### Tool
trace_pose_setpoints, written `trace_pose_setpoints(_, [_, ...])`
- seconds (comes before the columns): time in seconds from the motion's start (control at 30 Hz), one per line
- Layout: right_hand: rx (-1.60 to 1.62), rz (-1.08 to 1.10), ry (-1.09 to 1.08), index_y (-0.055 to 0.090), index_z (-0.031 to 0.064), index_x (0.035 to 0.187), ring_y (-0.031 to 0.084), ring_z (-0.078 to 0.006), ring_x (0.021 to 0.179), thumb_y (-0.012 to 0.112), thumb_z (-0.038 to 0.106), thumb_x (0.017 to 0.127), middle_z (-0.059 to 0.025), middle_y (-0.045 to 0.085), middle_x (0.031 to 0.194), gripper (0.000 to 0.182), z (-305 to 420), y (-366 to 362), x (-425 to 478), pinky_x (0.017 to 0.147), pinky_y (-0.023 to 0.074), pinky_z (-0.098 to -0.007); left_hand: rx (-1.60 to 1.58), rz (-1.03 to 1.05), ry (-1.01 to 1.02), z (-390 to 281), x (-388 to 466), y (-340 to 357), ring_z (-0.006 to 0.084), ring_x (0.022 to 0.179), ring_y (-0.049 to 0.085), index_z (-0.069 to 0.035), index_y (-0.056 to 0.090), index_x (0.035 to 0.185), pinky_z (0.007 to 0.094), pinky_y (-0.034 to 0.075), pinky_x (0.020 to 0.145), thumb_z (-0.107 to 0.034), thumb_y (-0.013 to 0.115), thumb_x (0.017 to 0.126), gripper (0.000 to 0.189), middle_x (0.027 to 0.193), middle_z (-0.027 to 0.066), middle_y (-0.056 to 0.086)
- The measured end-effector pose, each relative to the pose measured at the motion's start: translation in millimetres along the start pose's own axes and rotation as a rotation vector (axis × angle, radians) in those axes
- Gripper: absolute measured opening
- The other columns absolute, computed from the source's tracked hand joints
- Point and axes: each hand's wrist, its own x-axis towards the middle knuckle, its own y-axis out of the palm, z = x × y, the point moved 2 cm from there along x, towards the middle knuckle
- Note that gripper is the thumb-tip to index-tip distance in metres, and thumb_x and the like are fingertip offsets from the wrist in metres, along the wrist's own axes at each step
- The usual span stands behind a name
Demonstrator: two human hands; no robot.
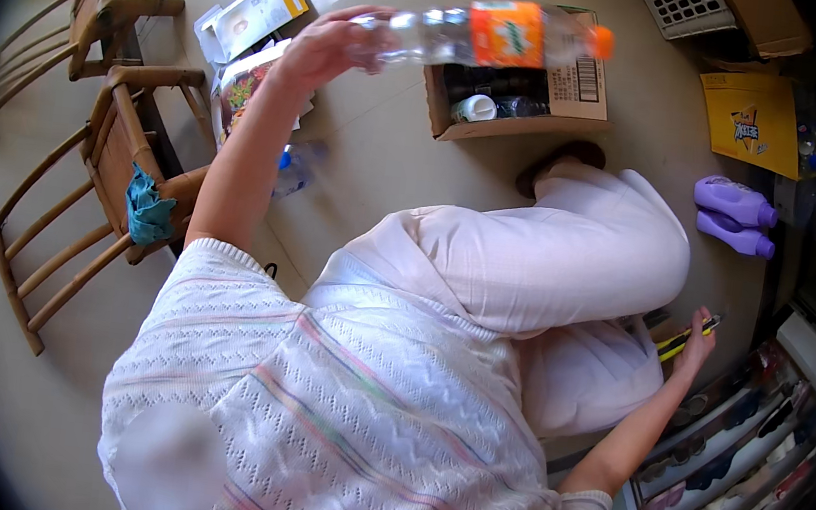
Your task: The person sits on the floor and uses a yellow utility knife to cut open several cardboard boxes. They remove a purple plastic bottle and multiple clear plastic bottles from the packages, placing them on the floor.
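My left hand [326, 45] grips a clear plastic drink bottle [433, 35] by its base end. The bottle lies nearly sideways in the air, its orange label and orange cap pointing right, and looks slightly blurred. Beneath it in the picture is an open cardboard carton [524, 131], partly hidden by the bottle. Inside the carton are a white bottle [476, 109] and dark items I cannot make out. Low on the right, beside my bent knee, my right hand [695, 348] is closed around a yellow and black utility knife [673, 348].
Bamboo chairs [122, 147] stand left, one with a teal cloth [148, 206]. Opened packaging [261, 19] and a blue-capped bottle [297, 170] lie near my left arm. Two purple bottles [735, 202], a yellow carton [752, 120], a white basket [685, 11] and a shoe rack [732, 458] are right.
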Motion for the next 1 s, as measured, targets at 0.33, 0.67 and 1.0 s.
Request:
trace_pose_setpoints(0.33, [0.359,0.569,-0.347,0.042,0.0073,0.129,0.052,-0.0060,0.067,0.060,0.031,0.086,-0.0011,0.057,0.084,0.052,240,117,-36,0.056,0.0437,-0.0184,0.350,0.312,0.076,2,136,150,0.0116,0.074,0.060,-0.006,0.060,0.112,0.0255,0.051,0.072,-0.022,0.064,0.071,0.044,0.094,0.0063,0.063])
trace_pose_setpoints(0.67, [0.335,0.621,-0.281,0.058,0.0041,0.099,0.057,-0.0099,0.063,0.068,0.020,0.081,-0.0032,0.060,0.081,0.026,216,140,7,0.051,0.0448,-0.0206,1.061,0.008,0.323,4,158,118,0.0225,0.097,0.059,-0.009,0.050,0.122,0.0323,0.047,0.085,-0.027,0.068,0.073,0.055,0.110,0.0101,0.059])
trace_pose_setpoints(1.0, [-0.152,0.035,-0.075,0.056,0.0090,0.081,0.047,-0.0058,0.043,0.069,0.016,0.073,0.0010,0.054,0.061,0.017,77,136,121,0.036,0.0346,-0.0224,1.602,-0.156,0.147,42,155,98,0.0306,0.092,0.058,-0.012,0.056,0.109,0.0373,0.047,0.079,-0.020,0.071,0.066,0.046,0.103,0.0122,0.057])
